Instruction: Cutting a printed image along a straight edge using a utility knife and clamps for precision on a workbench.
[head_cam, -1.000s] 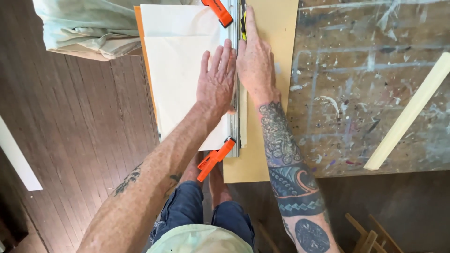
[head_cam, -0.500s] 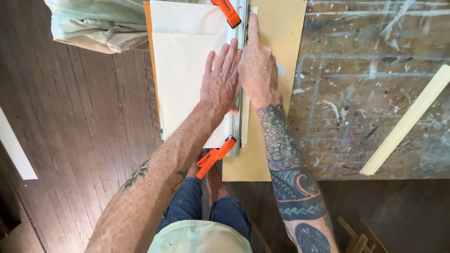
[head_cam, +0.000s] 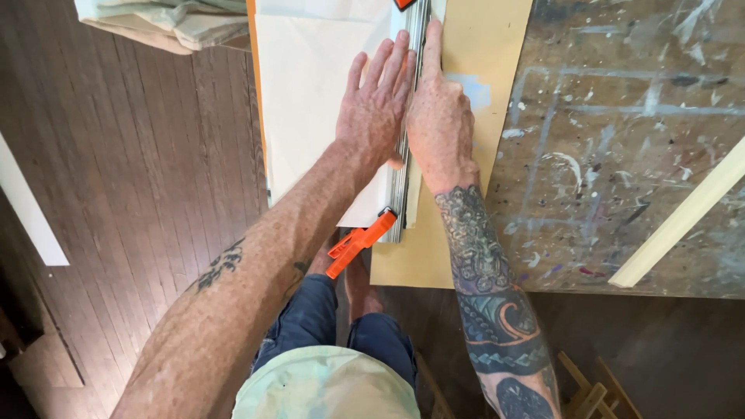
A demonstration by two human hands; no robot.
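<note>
My left hand (head_cam: 376, 109) lies flat, fingers spread, on a white sheet (head_cam: 310, 93), its fingertips against a metal straightedge (head_cam: 400, 194). My right hand (head_cam: 438, 116) rests just right of the straightedge, its index finger stretched along the edge and its other fingers curled under; anything in the palm is hidden. An orange clamp (head_cam: 358, 242) grips the near end of the straightedge, and a second orange clamp (head_cam: 403, 4) shows at the top edge. A tan board (head_cam: 481, 46) lies under the straightedge.
The tan board sits on a paint-spattered tabletop (head_cam: 621, 155) with a pale wooden strip (head_cam: 683, 221) lying diagonally at the right. Folded cloth (head_cam: 171, 23) lies at top left. A dark wooden floor (head_cam: 116, 155) runs on the left, and a wooden frame (head_cam: 590, 396) stands at bottom right.
My right hand has slid toward me along the straightedge, closer to the near clamp. My left hand has stayed flat on the white sheet.
</note>
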